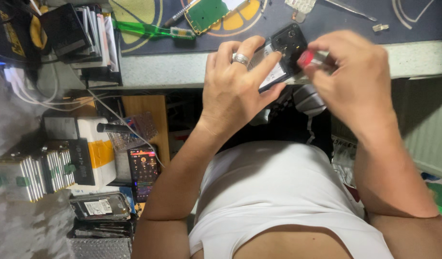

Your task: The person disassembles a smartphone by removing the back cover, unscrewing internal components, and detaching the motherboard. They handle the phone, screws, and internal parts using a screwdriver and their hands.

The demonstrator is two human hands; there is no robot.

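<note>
Holding a black phone [283, 52] back-side up, left hand [235, 86] grips it from the near side, fingers curled over its back, ring on one finger. Right hand [348, 76] closed, pinching a small red-tipped tool [308, 58] against the phone's far right corner; the tip touches the casing. Both hands meet over the bench edge [182, 69]. Beyond the left hand, a green circuit board [205, 14] and a green toothbrush [151, 30] lie on a dark mat [336, 21]. Below left, a lit phone [144, 172], well apart.
</note>
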